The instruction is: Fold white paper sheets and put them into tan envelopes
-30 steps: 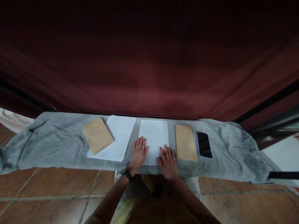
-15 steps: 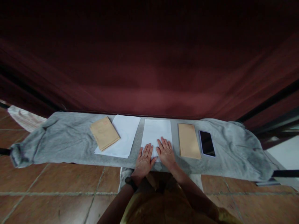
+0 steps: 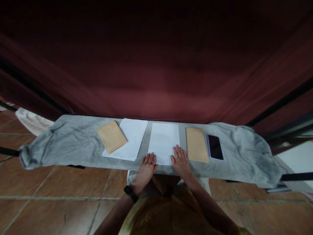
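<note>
A white sheet of paper (image 3: 163,140) lies flat in front of me on the grey cloth. My left hand (image 3: 147,165) rests at its near left corner, palm down with the fingers stretched out. At the near right corner lies my right hand (image 3: 180,161), also flat, its fingertips by the paper's edge. Neither hand grips anything. Just right of the sheet is a stack of brown envelopes (image 3: 197,145). More white paper (image 3: 135,138) lies to the left, partly covered by another pile of brown envelopes (image 3: 111,136) set at an angle.
A smartphone (image 3: 215,147) with a dark screen lies right of the envelopes. The grey cloth (image 3: 73,143) covers the long narrow surface and is rumpled at both ends. Behind it rises a dark red panel (image 3: 156,98). Tiled floor (image 3: 78,186) shows below.
My hands have moved apart, from the near middle of the sheet out to its two near corners. The paper and envelopes keep their arrangement; the whole view has shifted slightly.
</note>
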The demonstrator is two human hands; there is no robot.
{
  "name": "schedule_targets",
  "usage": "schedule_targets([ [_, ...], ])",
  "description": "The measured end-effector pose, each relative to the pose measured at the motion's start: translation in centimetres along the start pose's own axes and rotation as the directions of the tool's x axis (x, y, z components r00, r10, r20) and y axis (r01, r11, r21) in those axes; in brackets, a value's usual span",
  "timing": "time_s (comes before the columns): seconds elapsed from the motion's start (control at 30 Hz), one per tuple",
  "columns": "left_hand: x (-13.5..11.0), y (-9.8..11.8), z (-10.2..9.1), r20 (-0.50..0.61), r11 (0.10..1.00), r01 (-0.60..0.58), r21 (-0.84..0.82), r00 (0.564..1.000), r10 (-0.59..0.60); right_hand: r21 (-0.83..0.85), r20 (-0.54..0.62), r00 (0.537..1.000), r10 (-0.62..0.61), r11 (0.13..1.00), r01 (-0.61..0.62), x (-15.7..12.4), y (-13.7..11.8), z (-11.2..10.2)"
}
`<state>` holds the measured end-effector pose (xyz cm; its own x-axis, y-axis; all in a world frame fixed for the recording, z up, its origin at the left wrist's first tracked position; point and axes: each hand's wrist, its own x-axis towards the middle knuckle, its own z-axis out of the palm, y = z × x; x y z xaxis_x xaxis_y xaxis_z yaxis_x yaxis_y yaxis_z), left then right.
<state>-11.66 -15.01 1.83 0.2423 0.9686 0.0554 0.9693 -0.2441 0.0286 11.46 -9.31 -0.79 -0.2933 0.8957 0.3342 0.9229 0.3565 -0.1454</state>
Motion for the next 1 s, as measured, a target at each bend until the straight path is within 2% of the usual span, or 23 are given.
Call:
schedule_targets([
  [0.13,0.5,0.3,-1.0,0.116,0.995,-0.057,0.086,0.992,0.047,0.01,-0.017,0.999,-0.031,0.999,0.032,-0.9,0.2,-0.1],
  [0.23,0.7,0.3,-1.4,0.152,0.985,-0.098,0.145,0.985,0.075,0.022,-0.022,0.999,-0.047,0.999,0.048,-1.6,0.3,-0.4],
  [0.4,0.5,0.1,-1.5,0.109,0.985,-0.094,0.148,0.991,0.078,0.021,0.007,0.999,-0.036,0.999,0.035,-2.6,0.0,-1.0],
  [0.53,-0.2,0.4,-1.2,0.051,0.992,-0.061,0.112,0.997,0.056,0.052,0.057,0.998,0.003,0.999,-0.006,-2.1,-0.9,-1.4],
  [0.7,-0.6,1.0,-1.8,-0.037,1.0,-0.009,0.026,0.999,0.01,0.152,0.167,0.984,-0.068,0.987,0.043,-0.9,-3.1,-1.3],
  [0.87,1.4,2.5,-2.4,-0.121,0.997,0.024,-0.076,0.992,-0.033,0.186,0.186,0.981,-0.059,0.982,0.024,0.1,-4.9,-0.7],
  [1.0,3.7,3.5,-0.7,-0.124,0.991,0.054,-0.121,0.99,-0.069,0.166,0.141,0.989,-0.049,0.986,0.025,1.3,-4.7,-0.3],
])
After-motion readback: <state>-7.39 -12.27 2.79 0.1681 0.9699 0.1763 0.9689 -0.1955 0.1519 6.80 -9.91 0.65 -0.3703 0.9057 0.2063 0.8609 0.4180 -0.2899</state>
